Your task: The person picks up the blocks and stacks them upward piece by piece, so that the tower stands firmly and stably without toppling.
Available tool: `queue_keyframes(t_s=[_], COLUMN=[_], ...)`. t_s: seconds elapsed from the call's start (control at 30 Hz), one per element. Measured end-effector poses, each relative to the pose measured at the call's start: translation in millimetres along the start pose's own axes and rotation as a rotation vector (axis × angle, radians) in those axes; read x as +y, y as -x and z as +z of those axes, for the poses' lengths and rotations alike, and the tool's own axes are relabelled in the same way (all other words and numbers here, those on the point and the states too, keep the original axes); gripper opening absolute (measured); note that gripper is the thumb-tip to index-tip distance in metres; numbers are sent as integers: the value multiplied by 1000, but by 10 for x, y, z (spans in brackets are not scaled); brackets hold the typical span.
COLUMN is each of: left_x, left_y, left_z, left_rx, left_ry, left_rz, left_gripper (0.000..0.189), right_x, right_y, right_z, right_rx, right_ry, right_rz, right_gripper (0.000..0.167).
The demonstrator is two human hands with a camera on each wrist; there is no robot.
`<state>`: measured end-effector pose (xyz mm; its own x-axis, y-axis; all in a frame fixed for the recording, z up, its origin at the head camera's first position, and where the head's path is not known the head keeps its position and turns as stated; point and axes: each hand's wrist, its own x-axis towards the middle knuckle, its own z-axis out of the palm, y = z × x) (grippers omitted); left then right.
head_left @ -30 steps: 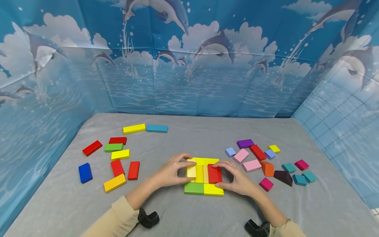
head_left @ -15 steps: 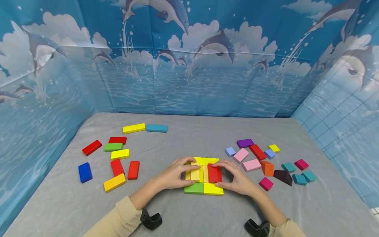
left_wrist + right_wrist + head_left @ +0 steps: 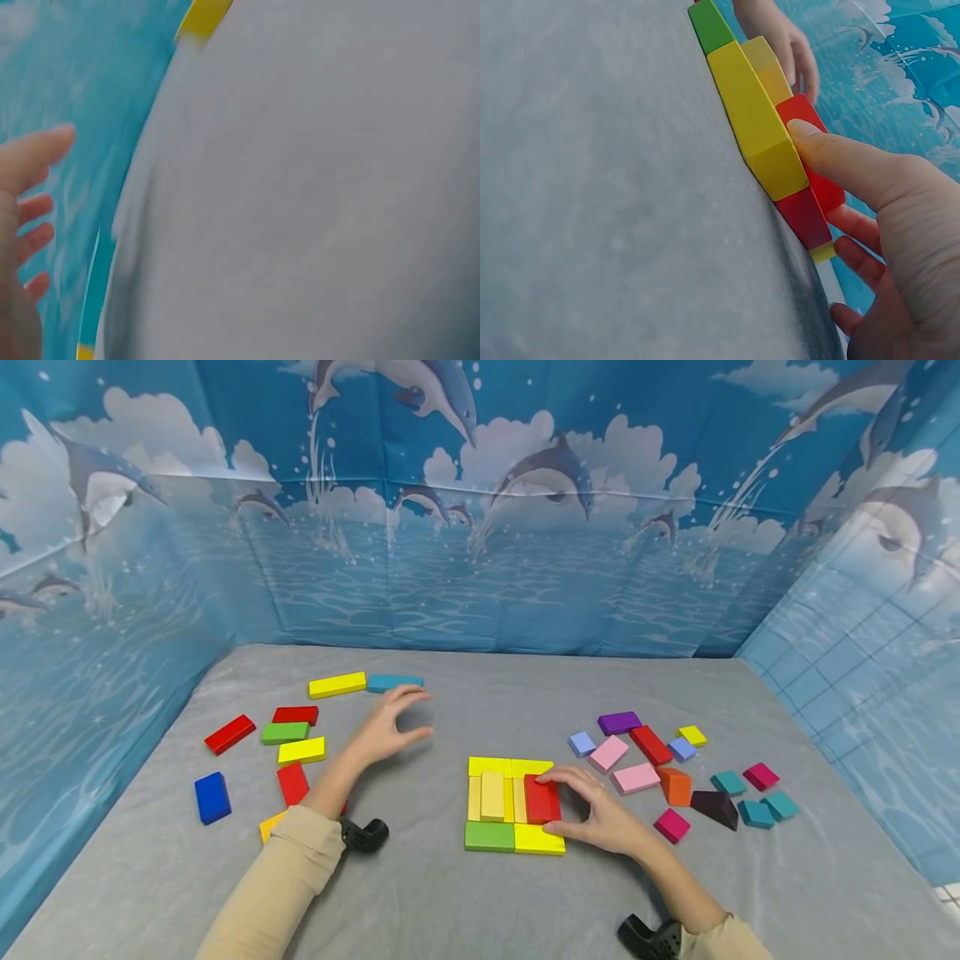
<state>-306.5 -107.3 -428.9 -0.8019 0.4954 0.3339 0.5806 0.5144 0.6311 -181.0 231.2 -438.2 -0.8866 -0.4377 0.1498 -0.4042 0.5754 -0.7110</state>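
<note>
My right hand [image 3: 600,814] pinches a red rectangular block [image 3: 542,799] between thumb and fingers on the right side of a flat block arrangement. In the right wrist view the thumb presses the red block's [image 3: 801,112] near end. A pale yellow block [image 3: 492,796] lies on the arrangement's left side, parallel to the red one. Yellow blocks [image 3: 538,841] and a green block [image 3: 490,837] form the front row below them. My left hand [image 3: 386,731] is in the air with fingers spread and nothing between them, its fingertips overlapping a light blue block [image 3: 393,682].
Left of the arrangement lie several loose blocks: red [image 3: 231,735], dark blue [image 3: 213,798], green [image 3: 286,733] and yellow [image 3: 302,751]. To the right are scattered pink [image 3: 635,778], purple [image 3: 619,722], teal [image 3: 756,814] and orange [image 3: 677,787] blocks. A dolphin-print curtain [image 3: 480,585] rises behind the grey tabletop [image 3: 480,902].
My left hand shifted the pale yellow block slightly right, let it go, then moved up and left toward the light blue block. My right hand stays at the red block.
</note>
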Motion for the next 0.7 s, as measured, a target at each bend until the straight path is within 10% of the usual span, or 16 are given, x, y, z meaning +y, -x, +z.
queue_keyframes(t_s=[0.4,0.7], left_x=[-499,-565], left_y=[-159,-123], left_z=[-243,-205], left_rx=[-40,57], left_ry=[-386,-306], left_rz=[-359,-321], left_gripper=[59,43], right_x=[32,44], right_y=[17,5], right_z=[-4,5], right_rx=[0,0], right_ry=[-3,2], right_rz=[15,5], right_gripper=[55,56])
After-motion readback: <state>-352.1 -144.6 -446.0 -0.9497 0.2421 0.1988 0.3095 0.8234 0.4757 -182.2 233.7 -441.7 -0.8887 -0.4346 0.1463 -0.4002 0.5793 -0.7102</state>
